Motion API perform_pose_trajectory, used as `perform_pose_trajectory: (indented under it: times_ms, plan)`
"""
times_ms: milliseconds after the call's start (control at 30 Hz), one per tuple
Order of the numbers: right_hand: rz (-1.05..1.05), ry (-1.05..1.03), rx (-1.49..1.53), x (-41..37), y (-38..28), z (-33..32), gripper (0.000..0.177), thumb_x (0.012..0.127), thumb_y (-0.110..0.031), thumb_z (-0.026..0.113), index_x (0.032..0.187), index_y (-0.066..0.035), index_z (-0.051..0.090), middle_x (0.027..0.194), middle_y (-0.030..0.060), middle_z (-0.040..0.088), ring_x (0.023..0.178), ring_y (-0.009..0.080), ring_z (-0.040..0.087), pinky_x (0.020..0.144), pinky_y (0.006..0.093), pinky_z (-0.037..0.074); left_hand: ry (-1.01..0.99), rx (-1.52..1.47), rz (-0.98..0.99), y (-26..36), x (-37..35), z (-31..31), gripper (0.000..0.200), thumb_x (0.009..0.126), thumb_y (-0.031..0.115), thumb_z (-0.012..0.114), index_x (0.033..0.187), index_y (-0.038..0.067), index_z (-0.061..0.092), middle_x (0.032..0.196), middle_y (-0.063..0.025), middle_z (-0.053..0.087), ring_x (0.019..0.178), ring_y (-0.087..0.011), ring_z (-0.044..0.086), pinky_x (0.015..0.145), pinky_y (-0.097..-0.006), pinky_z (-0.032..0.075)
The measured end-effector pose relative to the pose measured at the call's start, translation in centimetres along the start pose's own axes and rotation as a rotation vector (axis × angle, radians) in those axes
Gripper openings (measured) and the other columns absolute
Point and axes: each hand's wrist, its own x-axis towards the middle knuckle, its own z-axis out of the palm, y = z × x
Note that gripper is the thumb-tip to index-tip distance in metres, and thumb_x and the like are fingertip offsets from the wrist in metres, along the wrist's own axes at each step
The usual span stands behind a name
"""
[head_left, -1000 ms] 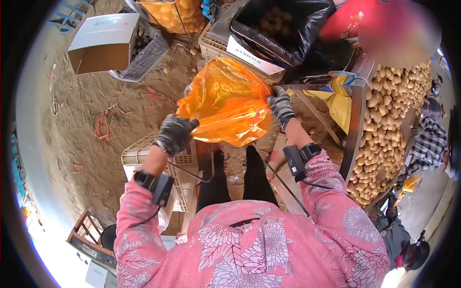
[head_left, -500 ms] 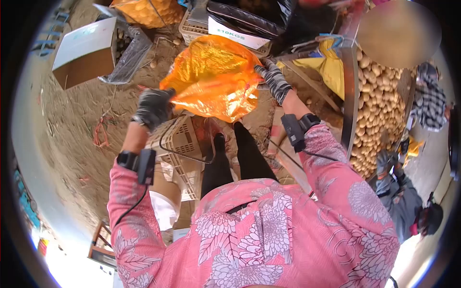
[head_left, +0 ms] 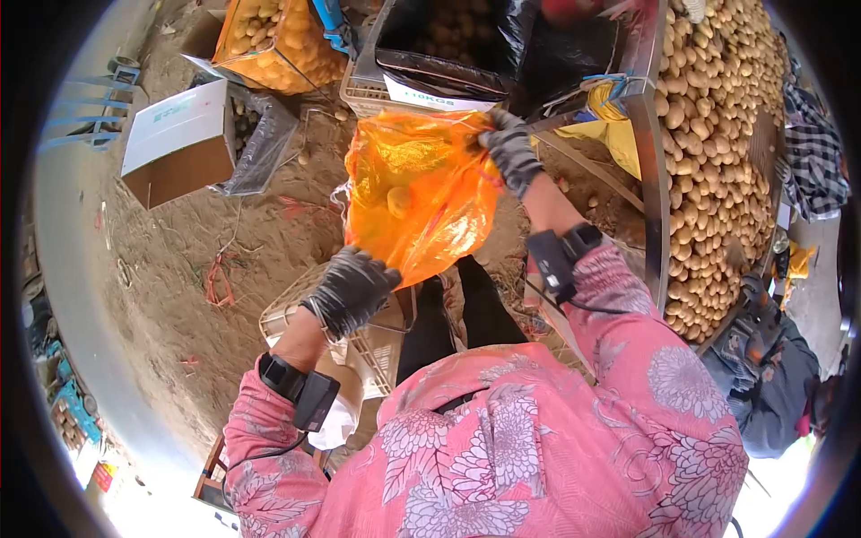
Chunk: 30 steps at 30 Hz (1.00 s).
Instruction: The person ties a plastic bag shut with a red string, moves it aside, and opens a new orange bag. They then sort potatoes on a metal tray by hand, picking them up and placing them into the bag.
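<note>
An orange mesh bag (head_left: 421, 202) hangs spread out between my two gloved hands, above my feet. My left hand (head_left: 352, 285), in a dark striped glove, is closed on the bag's lower left corner. At the bag's upper right corner, my right hand (head_left: 513, 154) is closed on the gathered material. A pale round shape shows in the middle of the bag; whether it lies inside or behind cannot be made out. My fingertips are partly hidden by the bag's folds.
Potatoes (head_left: 717, 161) fill a metal-sided bed on the right, with a person (head_left: 767, 368) beside it. Ahead stand a black-lined box (head_left: 448, 67) on a crate and a full orange bag (head_left: 278, 45). A cardboard box (head_left: 179, 134) lies left; a plastic crate (head_left: 372, 354) stands below my left hand.
My left hand has moved right and down along with its side of the bag. The bag now hangs more upright and flatter. My view has shifted, showing more of the area ahead.
</note>
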Motion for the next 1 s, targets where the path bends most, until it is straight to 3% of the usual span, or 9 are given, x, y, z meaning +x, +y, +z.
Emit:
perform_pose_trajectory:
  times_ms: [67, 167, 267, 333, 500, 733, 800, 933, 1000]
  plan:
    - [-0.16, -0.072, 0.049, -2.7, -2.5, -0.8, 0.027, 0.074, 0.01, 0.047, 0.096, -0.001, 0.057, 0.08, 0.0074, 0.063, 0.07, 0.0171, 0.062, 0.062, 0.0285, 0.052, -0.053, -0.157, -0.031, -1.0, -1.5, -0.1, 0.021, 0.072, 0.027, 0.063, 0.082, 0.009, 0.058, 0.073, -0.0057, 0.058, 0.071, -0.0257, 0.058, 0.073, -0.0366, 0.044]
    - [-0.075, -0.248, 0.276, -7.4, -2.0, -1.4, 0.031, 0.072, 0.012, 0.047, 0.099, -0.001, 0.055, 0.087, 0.0075, 0.061, 0.071, 0.0193, 0.063, 0.067, 0.0307, 0.054, 0.099, -1.316, -0.524, -4.0, -4.7, 6.9, 0.044, 0.073, 0.028, 0.07, 0.108, 0.005, 0.056, 0.091, -0.0143, 0.063, 0.082, -0.0292, 0.061, 0.07, -0.0335, 0.048]
    - [0.0, -0.431, 0.169, -10.7, 1.4, -2.0, 0.03, 0.074, 0.007, 0.058, 0.102, -0.005, 0.058, 0.093, 0.0015, 0.061, 0.086, 0.0124, 0.058, 0.079, 0.0273, 0.049, 0.596, -0.841, -0.787, -2.9, -1.3, 6.5, 0.056, 0.065, 0.02, 0.076, 0.114, 0.006, 0.051, 0.104, -0.0139, 0.058, 0.095, -0.0298, 0.055, 0.085, -0.0349, 0.043]
    - [-0.116, -0.534, 0.095, -12.3, 4.4, -2.0, 0.032, 0.073, 0.004, 0.062, 0.103, -0.005, 0.058, 0.095, -0.0002, 0.061, 0.09, 0.0101, 0.056, 0.08, 0.0267, 0.047, 0.468, -0.365, -0.689, -2.5, 1.8, 6.1, 0.069, 0.057, 0.019, 0.08, 0.117, 0.006, 0.048, 0.118, -0.0147, 0.05, 0.109, -0.0322, 0.047, 0.094, -0.0393, 0.038]
    - [0.084, -0.631, -0.053, -16.5, 4.0, -0.5, 0.032, 0.068, 0.002, 0.057, 0.099, -0.002, 0.056, 0.083, 0.003, 0.059, 0.081, 0.0108, 0.054, 0.076, 0.0269, 0.044, -0.234, -0.427, -0.632, -3.7, 6.6, 11.7, 0.073, 0.06, 0.029, 0.076, 0.126, 0.015, 0.046, 0.132, -0.0157, 0.041, 0.119, -0.0344, 0.039, 0.098, -0.0457, 0.031]
    - [-0.272, -0.524, -0.158, -16.7, 6.1, -3.8, 0.037, 0.068, -0.005, 0.064, 0.104, -0.003, 0.057, 0.092, 0.0017, 0.061, 0.089, 0.0109, 0.055, 0.081, 0.0269, 0.044, -0.106, -0.548, -0.318, -2.1, 6.2, 17.9, 0.061, 0.069, 0.026, 0.069, 0.125, 0.013, 0.047, 0.129, -0.0171, 0.043, 0.116, -0.0363, 0.042, 0.093, -0.0444, 0.037]
    - [0.14, -0.366, 0.05, -18.0, 2.6, -4.0, 0.044, 0.066, -0.007, 0.067, 0.109, -0.005, 0.056, 0.096, 0.0007, 0.061, 0.091, 0.0136, 0.057, 0.084, 0.0279, 0.044, -0.175, -0.625, -0.261, -1.4, 6.4, 22.1, 0.055, 0.07, 0.02, 0.067, 0.122, 0.012, 0.049, 0.12, -0.0177, 0.05, 0.109, -0.036, 0.048, 0.09, -0.0416, 0.041]
    - [0.133, -0.351, -0.099, -17.9, 3.7, -6.6, 0.049, 0.065, -0.005, 0.066, 0.112, -0.006, 0.054, 0.1, 0.0005, 0.061, 0.094, 0.0145, 0.057, 0.086, 0.0282, 0.044, -0.269, -0.761, -0.222, 1.6, 7.6, 21.3, 0.05, 0.07, 0.016, 0.065, 0.118, 0.01, 0.052, 0.11, -0.0192, 0.056, 0.103, -0.034, 0.053, 0.086, -0.0391, 0.044]
    - [0.261, -0.358, 0.528, -18.2, 4.9, -7.3, 0.049, 0.065, -0.004, 0.066, 0.113, -0.005, 0.054, 0.103, 0.0013, 0.06, 0.096, 0.0139, 0.056, 0.086, 0.0278, 0.044, -0.271, -0.743, -0.25, 2.1, 8.2, 20.4, 0.046, 0.07, 0.014, 0.065, 0.115, 0.008, 0.055, 0.106, -0.0196, 0.058, 0.1, -0.0334, 0.055, 0.084, -0.0385, 0.045]
